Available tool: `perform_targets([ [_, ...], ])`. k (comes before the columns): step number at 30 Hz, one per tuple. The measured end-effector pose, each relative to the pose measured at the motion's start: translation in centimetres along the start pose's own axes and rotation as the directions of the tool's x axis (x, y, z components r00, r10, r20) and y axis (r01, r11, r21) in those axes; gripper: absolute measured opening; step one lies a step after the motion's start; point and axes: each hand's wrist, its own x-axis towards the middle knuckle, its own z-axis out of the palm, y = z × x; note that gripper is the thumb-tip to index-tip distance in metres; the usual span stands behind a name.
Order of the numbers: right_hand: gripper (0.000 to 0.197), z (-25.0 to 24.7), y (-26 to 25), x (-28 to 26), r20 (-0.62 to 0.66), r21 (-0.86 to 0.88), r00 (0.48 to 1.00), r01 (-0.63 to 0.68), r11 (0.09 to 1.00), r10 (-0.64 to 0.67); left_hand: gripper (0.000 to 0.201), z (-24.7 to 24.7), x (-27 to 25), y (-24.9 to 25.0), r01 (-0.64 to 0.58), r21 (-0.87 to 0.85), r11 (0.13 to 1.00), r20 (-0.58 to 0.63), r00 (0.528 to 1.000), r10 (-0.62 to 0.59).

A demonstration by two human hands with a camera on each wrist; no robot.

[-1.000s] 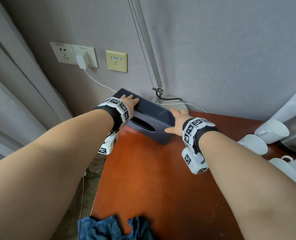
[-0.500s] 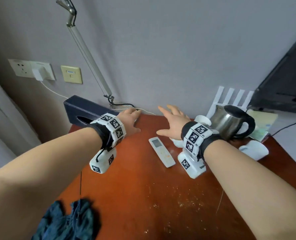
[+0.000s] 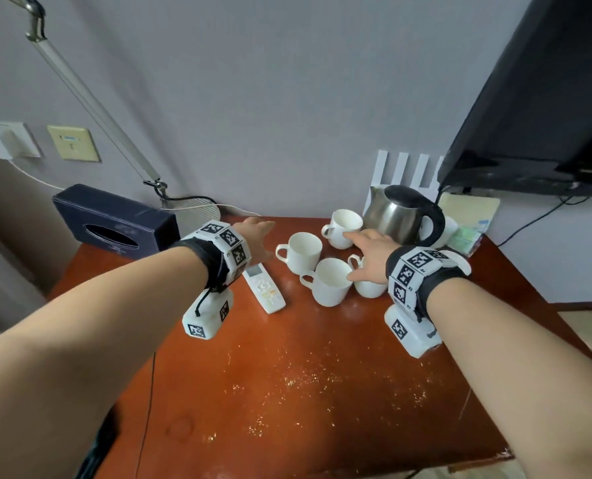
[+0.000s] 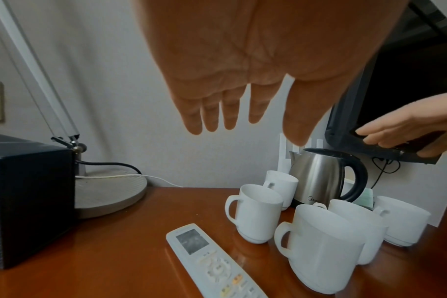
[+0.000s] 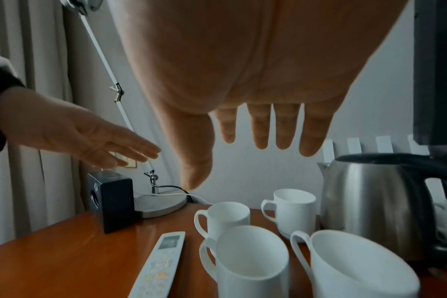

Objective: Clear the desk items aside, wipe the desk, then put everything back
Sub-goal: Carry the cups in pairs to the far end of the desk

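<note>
Crumbs speckle the near desk in your head view only. Further in, your left hand hangs flat-fingered, holding nothing, above the remote; your right hand, fingers spread and empty, hangs over the mugs. Your wrist views show air beneath both palms. Behind stand the kettle and tissue box.

On the desk there are five white cups: four stand in a bunch at 12 o'clock, and one peeks out behind the kettle at 1 o'clock. There is one shiny kettle, one white remote, one dark tissue box at 10 o'clock, one lamp and two hands.
</note>
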Motion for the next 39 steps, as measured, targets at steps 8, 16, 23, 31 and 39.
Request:
perform_targets([
  [8, 0.086, 2.9, 1.1, 7.1, 0.171, -0.051, 0.983, 0.072, 0.996, -0.062, 0.072, 2.1, 9.3, 2.5, -0.086, 0.074, 0.994, 0.12, 0.99, 0.077],
  [16, 0.088, 5.5, 1.7, 11.5, 0.319, -0.025, 0.946, 0.073, 0.997, -0.061, 0.092, 5.9, 16.0, 5.2, -0.188, 0.209, 0.96, 0.262, 0.956, 0.13],
  [23, 0.087, 6.3, 1.9, 10.9, 0.269, -0.08, 0.959, -0.066, 0.995, 0.086, 0.085, 6.4, 16.3, 5.8, -0.243, 0.3, 0.922, 0.304, 0.941, 0.15],
  [31, 0.069, 7.2, 2.9, 10.1, 0.325, -0.119, 0.902, -0.258, 0.959, 0.283, 0.054, 5.8, 14.7, 3.3, -0.36, 0.17, 0.917, 0.339, 0.895, 0.289],
  [39, 0.09, 7.1, 2.5, 8.1, 0.282, -0.025, 0.96, 0.004, 1.0, 0.003, 0.083, 6.8, 14.1, 2.8, 0.003, 0.166, 0.986, 0.228, 0.973, -0.041],
])
